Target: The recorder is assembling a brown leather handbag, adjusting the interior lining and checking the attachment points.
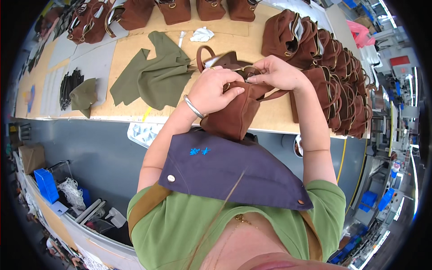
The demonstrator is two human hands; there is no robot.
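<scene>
A brown handbag (pixel 230 114) rests at the table's near edge, right against my apron, its top facing up. My left hand (pixel 218 88) grips the bag's near left top edge, thumb on the outside and fingers over the rim. At the far right of the opening, my right hand (pixel 274 74) pinches the rim by a gold-coloured zipper (pixel 252 68); what exactly lies between the fingertips is hidden. One looped handle (pixel 204 54) stands up on the far left side, and another strap sticks out to the right under my right wrist.
Olive-green cloth (pixel 157 76) lies spread left of the bag, with a smaller folded piece (pixel 84 96) and black strips (pixel 69 87) beyond. Crumpled white paper (pixel 202 34) sits further back. Many finished-looking brown bags (pixel 335 90) crowd the right, and more (pixel 175 11) line the far edge.
</scene>
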